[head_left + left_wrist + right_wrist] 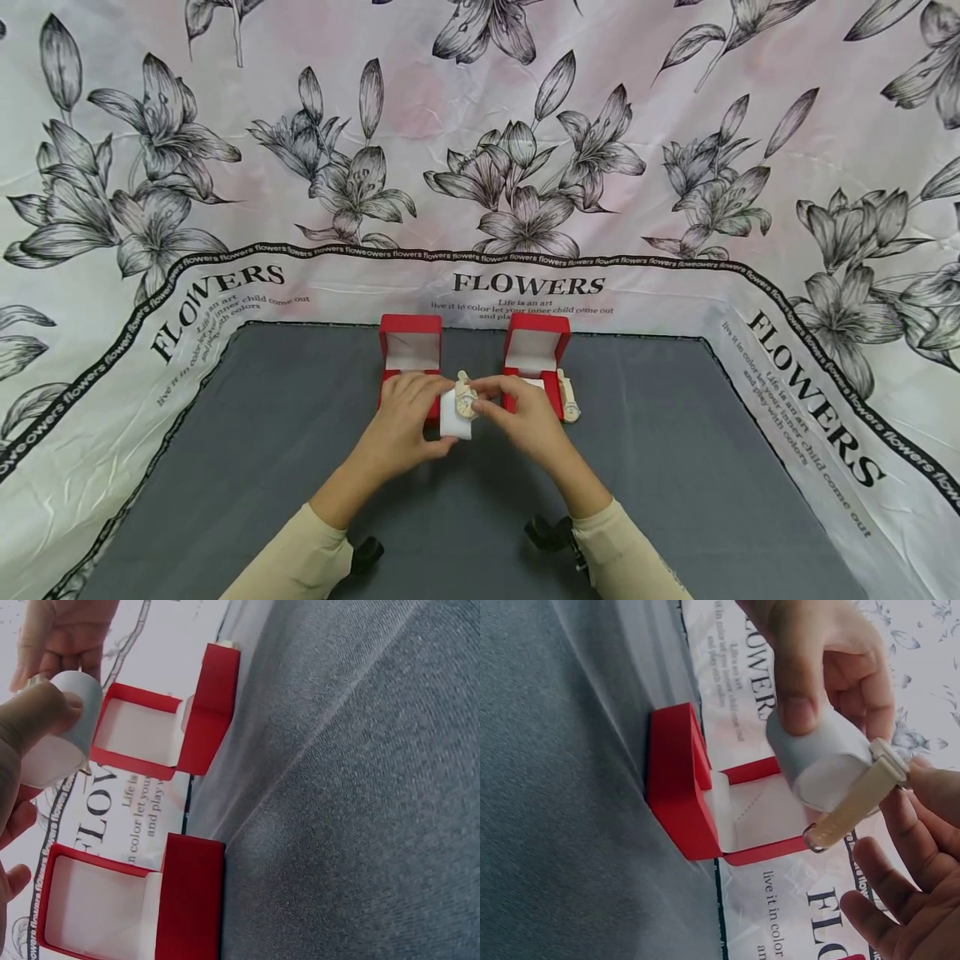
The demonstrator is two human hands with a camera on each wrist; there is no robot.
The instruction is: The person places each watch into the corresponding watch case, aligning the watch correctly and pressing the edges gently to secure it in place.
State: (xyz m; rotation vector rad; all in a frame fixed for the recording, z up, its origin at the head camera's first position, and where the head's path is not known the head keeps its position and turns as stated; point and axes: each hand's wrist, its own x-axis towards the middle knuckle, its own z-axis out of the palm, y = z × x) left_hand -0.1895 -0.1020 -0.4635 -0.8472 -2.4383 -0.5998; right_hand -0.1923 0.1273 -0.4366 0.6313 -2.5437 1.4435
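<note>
My left hand holds a white watch cushion, with the thumb pressed on its side in both wrist views. Close against it is a cream-strapped watch, its dial facing up toward the head camera. My right hand pinches the watch at the case between thumb and finger. In the right wrist view, the strap hangs along the end of the cushion with its buckle loose at the bottom. Behind the left hand stands an open red watch box, partly covered by that hand.
A second open red box stands behind my right hand, with something white inside. Another cream-strapped watch lies along its right side. Flower-printed cloth borders the grey tabletop. Black straps show by the wrists.
</note>
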